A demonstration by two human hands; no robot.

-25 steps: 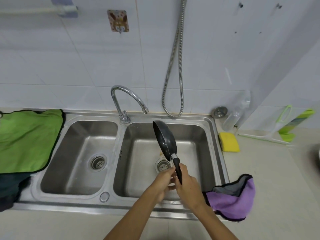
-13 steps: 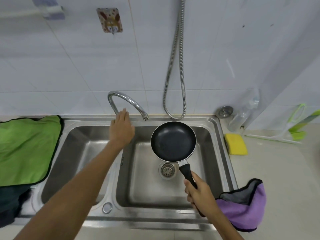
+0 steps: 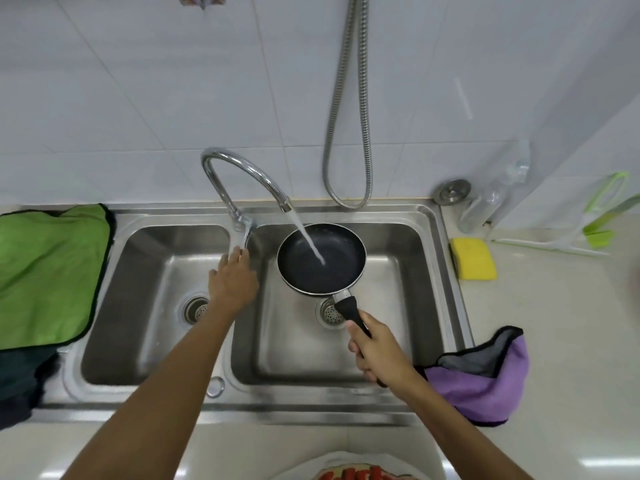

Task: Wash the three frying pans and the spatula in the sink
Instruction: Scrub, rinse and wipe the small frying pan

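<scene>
Now the right hand (image 3: pixel 379 351) has its fingers wrapped round the black handle of the frying pan (image 3: pixel 321 258), held over the right basin of the sink (image 3: pixel 429 289) under running water. Left hand (image 3: pixel 232 282) fingers rest loosely curled at the tap lever (image 3: pixel 244 230).

You stood in a home kitchen: steel double sink (image 3: pixel 446 271) set in a pale counter (image 3: pixel 568 341), chrome tap (image 3: pixel 242 168) running, white tiled wall (image 3: pixel 138 81), yellow sponge (image 3: pixel 473 258), green cloth (image 3: pixel 48 271) and purple cloth (image 3: pixel 485 382) beside the basins.
</scene>
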